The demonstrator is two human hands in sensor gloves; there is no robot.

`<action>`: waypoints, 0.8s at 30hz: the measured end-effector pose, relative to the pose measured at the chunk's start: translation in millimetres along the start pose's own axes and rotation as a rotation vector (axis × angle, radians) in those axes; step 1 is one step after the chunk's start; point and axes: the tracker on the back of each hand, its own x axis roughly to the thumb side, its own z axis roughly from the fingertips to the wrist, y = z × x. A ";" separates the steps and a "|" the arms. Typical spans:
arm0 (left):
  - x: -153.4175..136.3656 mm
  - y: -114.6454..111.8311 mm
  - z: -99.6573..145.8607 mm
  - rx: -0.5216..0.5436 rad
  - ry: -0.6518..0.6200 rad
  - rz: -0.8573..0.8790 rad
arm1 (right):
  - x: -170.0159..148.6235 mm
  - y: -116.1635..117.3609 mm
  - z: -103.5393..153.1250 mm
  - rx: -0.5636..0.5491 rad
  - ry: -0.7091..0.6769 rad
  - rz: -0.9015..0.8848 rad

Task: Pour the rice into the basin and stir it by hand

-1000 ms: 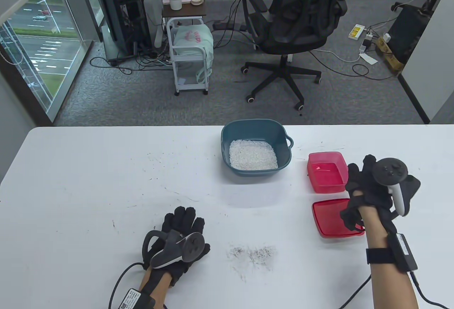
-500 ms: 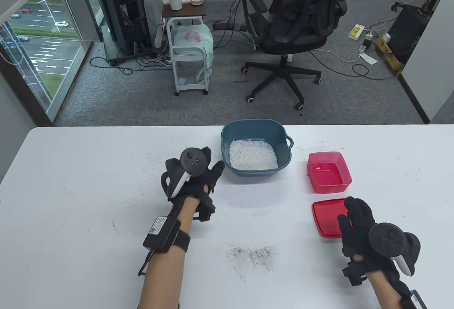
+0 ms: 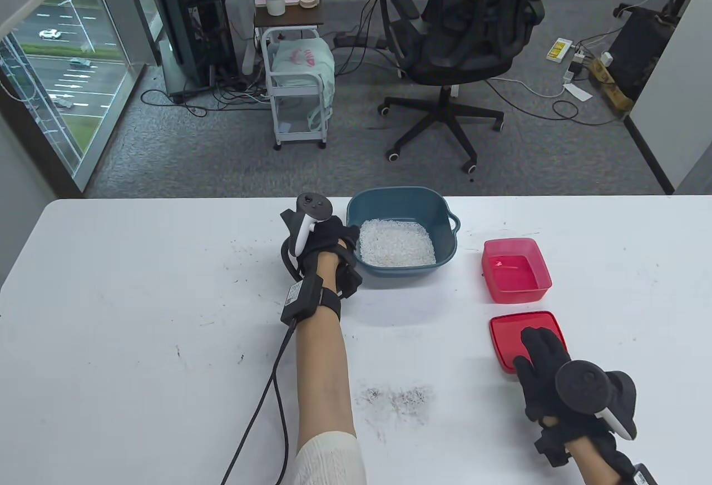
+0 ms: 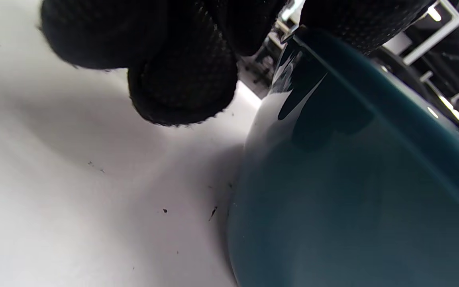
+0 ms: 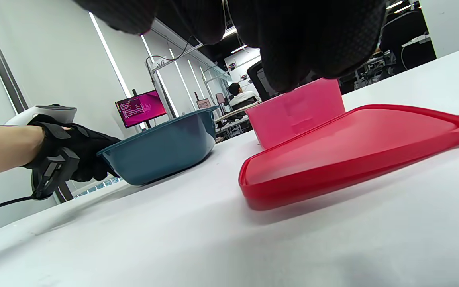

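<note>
The left hand curls its fingers against the basin rim — smooth, rigid plastic, likely slippery. Loose, light rice lies inside, just beyond the fingertips. The right hand rests flat over the red lid.

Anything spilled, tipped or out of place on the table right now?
No rice spill shows: the rice sits inside the upright blue basin. The only oddity is a smudge of dark specks on the table near its front edge, with fainter specks scattered elsewhere. The red container stands empty, its lid flat beside it.
</note>
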 end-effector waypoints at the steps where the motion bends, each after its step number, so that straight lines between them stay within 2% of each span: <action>1: -0.2 -0.4 -2.2 -0.041 -0.005 0.042 | -1.2 -0.6 -0.7 -0.003 0.006 -0.006; 4: 0.3 -2.6 -6.2 -0.095 0.003 0.045 | -3.3 0.2 -1.8 0.002 0.016 -0.015; 6: 2.7 -4.6 -7.6 -0.097 -0.007 0.106 | -4.4 2.1 -2.8 0.014 0.025 -0.009; 9: 5.6 -4.1 -6.6 -0.030 -0.038 0.090 | -5.1 1.9 -3.0 0.013 0.034 -0.006; 11: 0.6 -4.3 -2.4 0.047 -0.047 0.144 | -5.9 0.9 -2.6 0.008 0.038 -0.016; 13: -5.7 -2.5 5.0 0.082 -0.050 0.234 | -6.1 1.3 -2.9 0.015 0.034 -0.022; 15: -8.9 1.3 13.9 0.062 -0.071 0.288 | -6.1 2.0 -3.3 0.016 0.029 -0.019; 18: -8.6 13.6 44.6 0.030 -0.154 0.348 | -5.1 5.3 -4.3 0.036 0.016 -0.015; 24: -13.4 25.1 123.4 0.034 -0.264 0.258 | -8.5 8.1 -3.7 0.063 0.014 -0.027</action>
